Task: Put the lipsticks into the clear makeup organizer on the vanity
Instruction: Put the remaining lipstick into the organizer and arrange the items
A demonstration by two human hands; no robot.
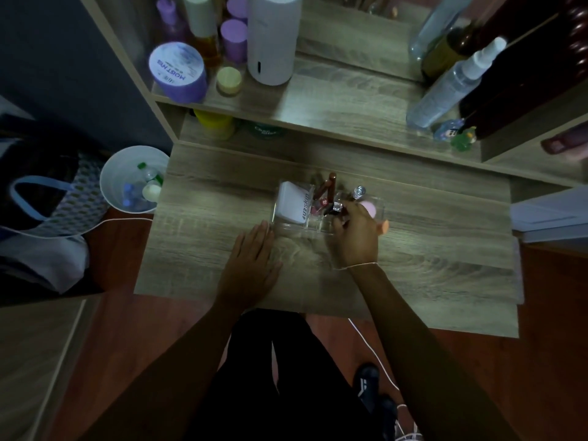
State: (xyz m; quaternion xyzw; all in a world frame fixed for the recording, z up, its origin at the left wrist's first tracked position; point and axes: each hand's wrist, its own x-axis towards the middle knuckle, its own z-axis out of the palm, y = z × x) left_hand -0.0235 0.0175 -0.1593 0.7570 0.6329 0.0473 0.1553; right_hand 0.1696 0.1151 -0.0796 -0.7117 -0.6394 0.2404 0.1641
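Note:
The clear makeup organizer [288, 226] stands in the middle of the wooden vanity top [429, 246]. Inside it are a white box [291, 203], brown lipstick tubes [329, 186] standing upright, and a silver-capped tube [359, 191]. My right hand [356, 237] is over the organizer's right half, its fingers closed on a dark lipstick [334, 209] that is inside a compartment. A pink sponge [369, 207] and an orange item [384, 226] lie just past that hand. My left hand [253, 262] rests flat on the vanity, fingertips at the organizer's near left corner.
The raised shelf [334, 103] behind carries a purple jar [178, 70], a white cylinder [273, 36], small purple bottles and spray bottles [451, 87]. A white bin [135, 179] with bottles stands left of the vanity, beside a bag [47, 198]. A white cable [372, 348] crosses the floor.

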